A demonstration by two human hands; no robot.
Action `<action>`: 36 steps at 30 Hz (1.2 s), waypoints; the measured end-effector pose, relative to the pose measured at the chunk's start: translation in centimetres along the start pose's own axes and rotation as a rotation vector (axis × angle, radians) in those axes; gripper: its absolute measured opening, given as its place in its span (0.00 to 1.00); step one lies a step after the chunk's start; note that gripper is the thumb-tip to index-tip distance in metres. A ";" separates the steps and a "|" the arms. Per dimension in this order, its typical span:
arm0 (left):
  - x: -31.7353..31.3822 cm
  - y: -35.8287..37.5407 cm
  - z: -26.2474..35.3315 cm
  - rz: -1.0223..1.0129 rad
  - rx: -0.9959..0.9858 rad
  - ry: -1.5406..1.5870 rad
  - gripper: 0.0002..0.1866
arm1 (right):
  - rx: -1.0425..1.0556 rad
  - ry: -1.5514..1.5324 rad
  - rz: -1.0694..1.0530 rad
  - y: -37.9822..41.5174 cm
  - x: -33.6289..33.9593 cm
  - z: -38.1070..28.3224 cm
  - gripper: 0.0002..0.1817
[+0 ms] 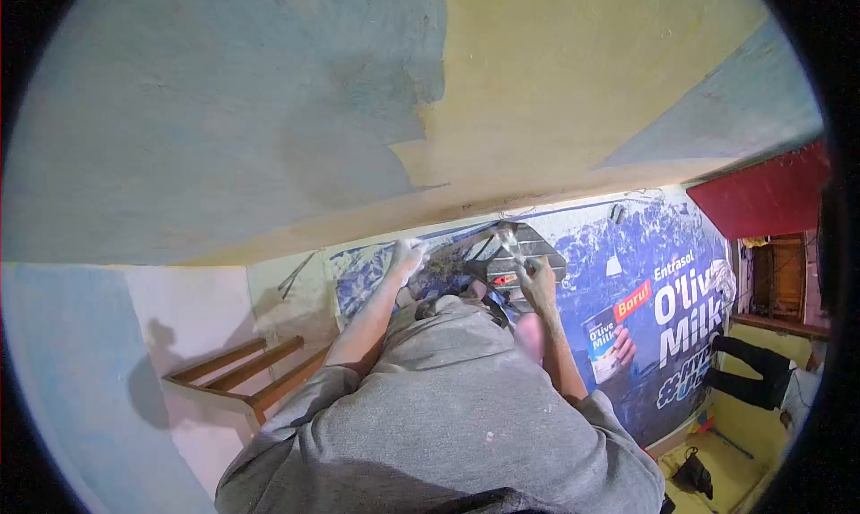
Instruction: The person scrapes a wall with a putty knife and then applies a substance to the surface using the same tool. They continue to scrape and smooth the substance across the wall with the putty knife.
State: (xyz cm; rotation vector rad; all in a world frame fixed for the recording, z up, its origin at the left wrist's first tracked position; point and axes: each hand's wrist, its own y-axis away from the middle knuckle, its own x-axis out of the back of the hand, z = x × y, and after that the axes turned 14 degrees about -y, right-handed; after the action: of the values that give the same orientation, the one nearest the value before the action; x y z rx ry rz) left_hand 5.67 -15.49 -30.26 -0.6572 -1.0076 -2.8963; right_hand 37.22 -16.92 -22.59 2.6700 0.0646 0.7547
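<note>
Over the blue banner [578, 236], the right hand's [539, 283] fingers clamp a pale tool [510, 242], likely light, best held low; I cannot tell the left hand's [408, 257].

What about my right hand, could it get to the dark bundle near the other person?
Probably not: the dark bundle lies far off, past the lettered banner, while your right hand is by the ribbed panel.

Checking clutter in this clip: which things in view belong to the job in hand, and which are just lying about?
Seemingly in use:
right hand, apparently holding pale tool
whitened left hand

Apparently lying about:
wooden frame
dark bag-like item
</note>
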 end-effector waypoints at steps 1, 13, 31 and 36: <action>0.3 0.4 2.0 -0.004 -0.004 -0.003 0.22 | -0.024 -0.003 0.041 0.4 -0.1 -3.0 0.18; 4.5 4.4 17.2 -0.159 -0.387 0.621 0.15 | 0.408 -0.370 -0.066 3.7 -6.8 -15.9 0.30; 15.1 2.7 16.8 -0.651 -0.070 0.867 0.14 | 0.117 -0.398 0.289 7.7 -14.8 -30.7 0.19; 14.9 0.1 15.7 -0.892 -0.019 0.946 0.17 | 0.085 -0.255 0.360 7.1 -15.2 -32.7 0.13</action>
State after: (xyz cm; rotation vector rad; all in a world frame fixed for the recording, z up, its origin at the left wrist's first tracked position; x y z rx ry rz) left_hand -1.83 -4.33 -13.32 1.3963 -1.2474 -3.1095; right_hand 6.98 -14.86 -1.78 2.8729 -0.4704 0.5123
